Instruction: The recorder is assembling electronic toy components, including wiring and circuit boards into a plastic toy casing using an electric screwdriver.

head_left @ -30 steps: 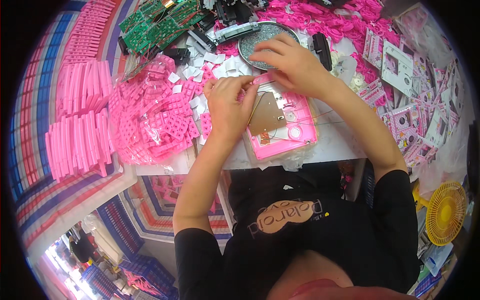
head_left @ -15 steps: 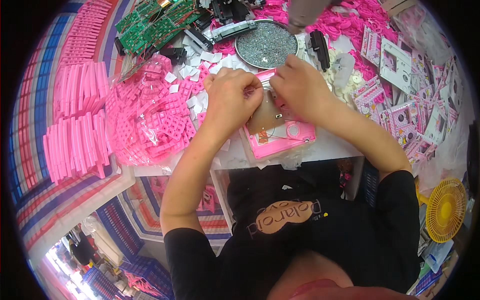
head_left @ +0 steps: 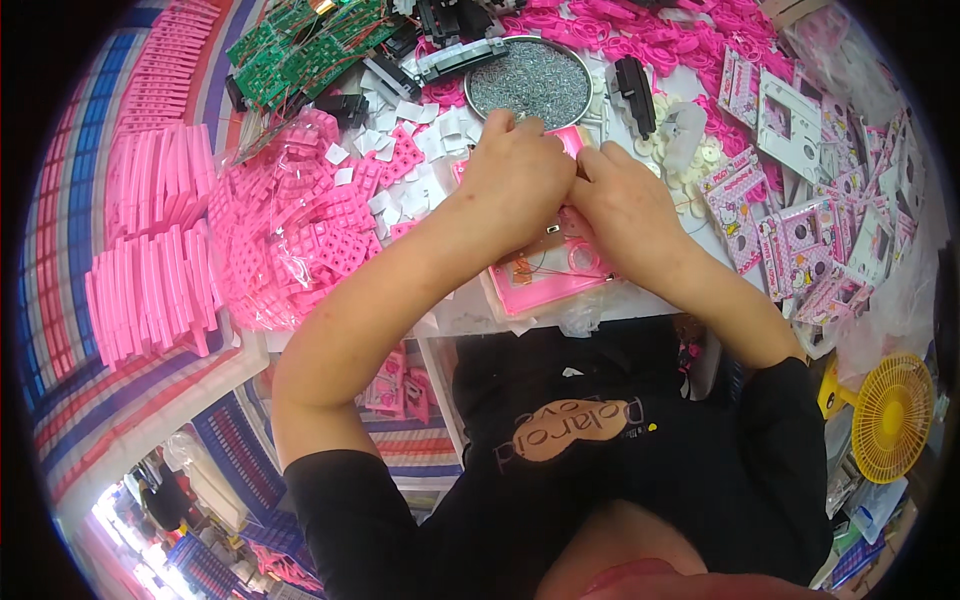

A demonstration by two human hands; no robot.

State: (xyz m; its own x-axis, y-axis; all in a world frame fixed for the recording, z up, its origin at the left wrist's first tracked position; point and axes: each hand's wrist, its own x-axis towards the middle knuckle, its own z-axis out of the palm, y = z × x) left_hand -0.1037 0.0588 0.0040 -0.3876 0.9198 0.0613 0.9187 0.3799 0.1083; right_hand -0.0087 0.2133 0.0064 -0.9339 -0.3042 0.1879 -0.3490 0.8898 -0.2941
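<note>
A pink plastic casing with a circuit board and thin wires lies on the table in front of me. My left hand is closed over its middle and upper part, knuckles up. Against it, from the right, my right hand is closed too, its fingertips bent down into the casing. Both hands cover most of the casing, and whatever their fingertips pinch is hidden. Just beyond them stands a round metal dish of small screws.
Left of the casing are white paper squares, pink keypads in a bag and stacked pink panels. Green circuit boards lie at the far left. Printed panels lie at right, above a yellow fan.
My left hand has moved right across the casing, up against my right hand. The right hand has shifted slightly right and down. A blurred dark object at the top has left the view.
</note>
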